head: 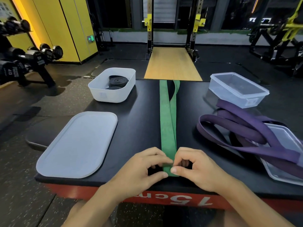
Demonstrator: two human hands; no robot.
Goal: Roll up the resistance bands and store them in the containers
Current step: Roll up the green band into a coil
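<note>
Left of the long flat green rubber band (168, 125), laid lengthwise down the black desk (139, 125): white plastic tub (98, 94) holding rolled black bands (117, 81). Pinched the band's near end with left hand (141, 167) and right hand (196, 167), fingers (164, 158) curled tight on the first fold. Judged soft, light, tacky, springy; best gripped at both edges while rolling. Right of it: tangled purple bands (246, 128), clear plastic box (237, 89).

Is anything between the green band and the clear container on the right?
Yes: purple bands lie heaped on the table between the green band and the clear container. It stands open.
</note>
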